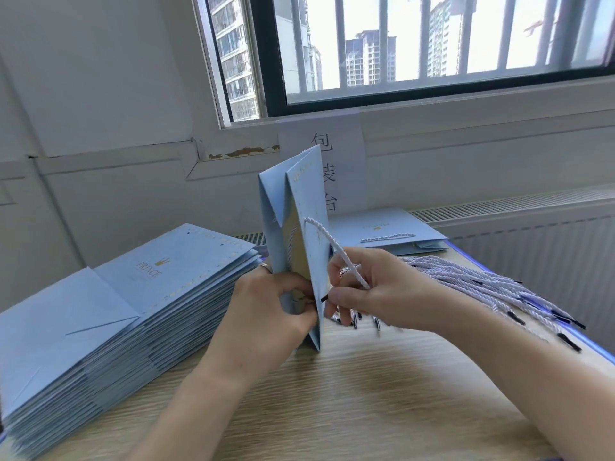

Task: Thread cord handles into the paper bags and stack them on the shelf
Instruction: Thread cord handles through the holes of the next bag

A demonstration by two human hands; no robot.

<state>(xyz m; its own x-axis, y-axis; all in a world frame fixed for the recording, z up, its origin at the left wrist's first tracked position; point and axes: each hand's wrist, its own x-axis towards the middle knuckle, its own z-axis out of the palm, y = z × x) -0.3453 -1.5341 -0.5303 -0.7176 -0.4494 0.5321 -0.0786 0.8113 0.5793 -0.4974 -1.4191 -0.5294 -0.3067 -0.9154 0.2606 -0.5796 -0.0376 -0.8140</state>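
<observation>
Where the wooden bench (pixel 366 394) runs leftward, a tall stack of flat blue bags (pixel 116 311) covers it, and a finished bag (pixel 392 227) lies flat at the back. A blue paper bag (pixel 309 234) stands on end at the middle. A bundle of white cords (pixel 466 277) lies to its right. The left hand (pixel 266 311) pinches the bag's near edge; the right hand (pixel 376 291) curls round a cord (pixel 332 244) running from the bag, its black tip (pixel 324 298) at that edge
</observation>
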